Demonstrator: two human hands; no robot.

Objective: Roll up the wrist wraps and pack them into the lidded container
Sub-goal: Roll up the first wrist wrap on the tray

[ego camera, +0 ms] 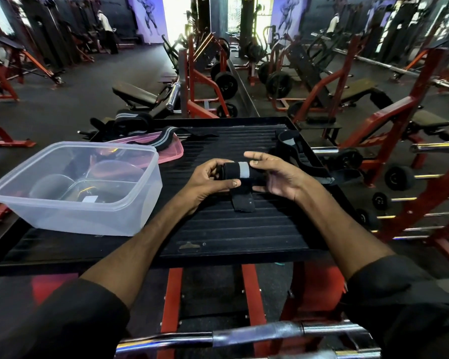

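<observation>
Lying crosswise between the two hands, the black wrist wrap (240,172) is rolled into a short cylinder with a grey band around its middle. It is held just above the black ribbed platform (231,229), near its centre, and its loose tail (243,203) hangs down from the roll and lies flat on the ribs. The left hand (209,177) grips the roll's left end: its fingers are curled over the far side and the thumb presses the near side. The right hand (276,177) cups the right end; its thumb is under the roll, the index finger reaches out over the top, and the other fingers are loosely bent and slightly spread against the end. To the left, a clear plastic container (62,218) stands open on the platform, well apart from the roll. Behind it lies a pink lid (173,152), with a striped wrap (163,137) draped across it. Another loose wrap (290,146) sits on the platform's right side, just beyond the right hand. A chrome barbell (244,335) crosses the near edge of the view.
</observation>
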